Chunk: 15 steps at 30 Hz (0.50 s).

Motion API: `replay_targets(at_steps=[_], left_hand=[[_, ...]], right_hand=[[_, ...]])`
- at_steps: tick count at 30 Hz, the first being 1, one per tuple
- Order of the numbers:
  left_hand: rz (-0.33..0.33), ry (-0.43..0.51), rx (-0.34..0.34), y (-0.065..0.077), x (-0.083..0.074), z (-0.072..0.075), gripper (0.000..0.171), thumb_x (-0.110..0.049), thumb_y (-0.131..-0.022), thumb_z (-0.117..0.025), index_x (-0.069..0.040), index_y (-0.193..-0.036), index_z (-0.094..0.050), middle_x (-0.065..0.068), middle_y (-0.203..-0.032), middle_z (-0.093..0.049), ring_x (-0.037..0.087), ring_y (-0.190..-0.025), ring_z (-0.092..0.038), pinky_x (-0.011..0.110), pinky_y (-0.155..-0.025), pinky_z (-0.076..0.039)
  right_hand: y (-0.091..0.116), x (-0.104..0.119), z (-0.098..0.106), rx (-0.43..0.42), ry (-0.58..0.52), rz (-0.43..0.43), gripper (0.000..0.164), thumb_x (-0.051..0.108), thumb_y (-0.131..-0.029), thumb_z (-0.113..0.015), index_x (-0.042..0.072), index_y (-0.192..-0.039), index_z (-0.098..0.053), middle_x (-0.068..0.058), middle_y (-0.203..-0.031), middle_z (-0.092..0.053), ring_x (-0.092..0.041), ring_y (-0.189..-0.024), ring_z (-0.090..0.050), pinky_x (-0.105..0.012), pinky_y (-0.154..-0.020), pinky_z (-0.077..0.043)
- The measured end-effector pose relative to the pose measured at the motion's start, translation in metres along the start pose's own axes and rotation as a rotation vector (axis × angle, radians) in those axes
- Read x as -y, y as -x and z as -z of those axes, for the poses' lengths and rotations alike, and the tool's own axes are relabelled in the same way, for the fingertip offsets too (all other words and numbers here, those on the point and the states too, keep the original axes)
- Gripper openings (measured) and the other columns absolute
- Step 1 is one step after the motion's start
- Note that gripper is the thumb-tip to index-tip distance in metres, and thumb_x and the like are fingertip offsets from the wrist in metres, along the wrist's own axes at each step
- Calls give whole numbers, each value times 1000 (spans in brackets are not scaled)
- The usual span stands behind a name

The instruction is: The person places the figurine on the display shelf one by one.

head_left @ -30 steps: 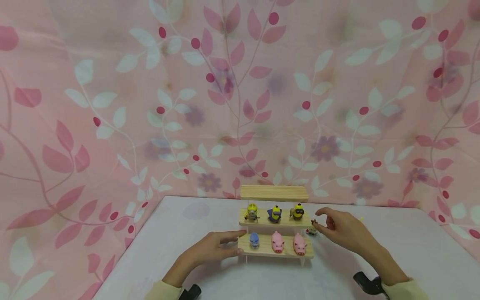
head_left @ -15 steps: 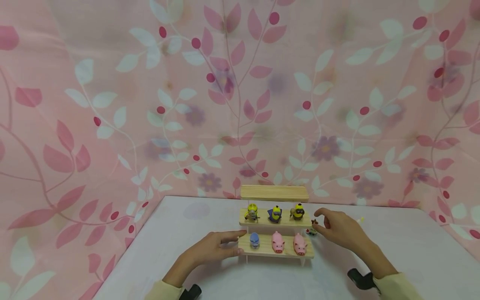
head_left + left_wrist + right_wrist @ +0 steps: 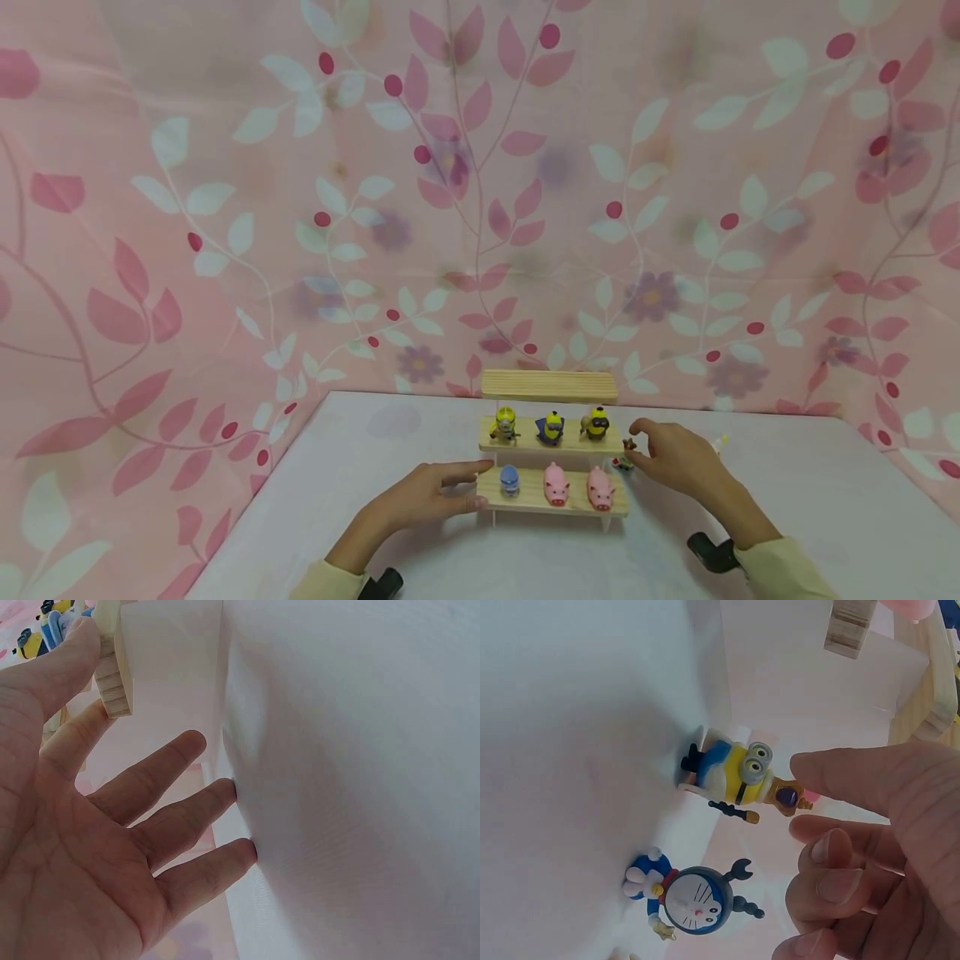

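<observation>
My left hand [image 3: 431, 497] grips the left end of the lower board of a tiered wooden display stand [image 3: 532, 506], thumb at the front edge and forefinger at the back. In the left wrist view, its other fingers are spread, tips down at the white tabletop. Just right of the stand is my right hand [image 3: 678, 458]. The right wrist view shows its thumb and forefinger parted around the gold crown of a Minion figure [image 3: 742, 771], its other fingers curled. This figure stands on the table in a white robe, a small sceptre at its side.
Beside the Minion stands a blue cat figure [image 3: 697, 900] with a wrench shape on its head. Three yellow figures [image 3: 551, 428] fill the middle board. Below are a blue figure [image 3: 509, 481] and two pink pigs [image 3: 556, 485]. The top board [image 3: 548, 385] is bare.
My right forearm has swung a little left and its thumb has dropped slightly, uncovering more of the crown. A small white and yellow thing now shows behind the right wrist. My left hand stays put.
</observation>
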<state>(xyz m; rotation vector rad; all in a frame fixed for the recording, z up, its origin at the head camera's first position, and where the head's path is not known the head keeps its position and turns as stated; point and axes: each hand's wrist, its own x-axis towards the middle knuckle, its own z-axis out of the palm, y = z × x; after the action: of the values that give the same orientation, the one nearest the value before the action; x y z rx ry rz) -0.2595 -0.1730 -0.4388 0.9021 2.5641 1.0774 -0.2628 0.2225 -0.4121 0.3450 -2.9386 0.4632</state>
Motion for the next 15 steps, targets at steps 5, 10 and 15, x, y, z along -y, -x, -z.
replay_targets(at_steps=[5, 10, 15], left_hand=[[-2, -4, 2, 0, 0, 0, 57, -50, -93, -65, -31, -145, -52, -4, -144, -52, 18, -121, -58, 55, -100, -43], [-2, -4, 1, 0, 1, 0, 56, -51, -93, -65, -33, -144, -52, -4, -143, -53, 19, -121, -58, 54, -100, -44], [1, -6, -2, 0, 1, 0, 56, -51, -93, -65, -33, -145, -52, -4, -144, -52, 18, -121, -58, 55, -100, -43]], right_hand=[[-3, 1, -1, 13, 23, -13, 35, 26, -86, -76, 5, -111, -65, 1, -70, -54, -15, -58, -47, -30, -47, -40], [-5, 3, -4, 26, 33, -33, 29, 24, -86, -75, 6, -106, -66, 2, -69, -54, -15, -59, -47, -30, -48, -39], [-6, 4, -7, 19, 34, -40, 25, 22, -86, -75, 7, -103, -66, 2, -68, -53, -15, -58, -47, -30, -48, -39]])
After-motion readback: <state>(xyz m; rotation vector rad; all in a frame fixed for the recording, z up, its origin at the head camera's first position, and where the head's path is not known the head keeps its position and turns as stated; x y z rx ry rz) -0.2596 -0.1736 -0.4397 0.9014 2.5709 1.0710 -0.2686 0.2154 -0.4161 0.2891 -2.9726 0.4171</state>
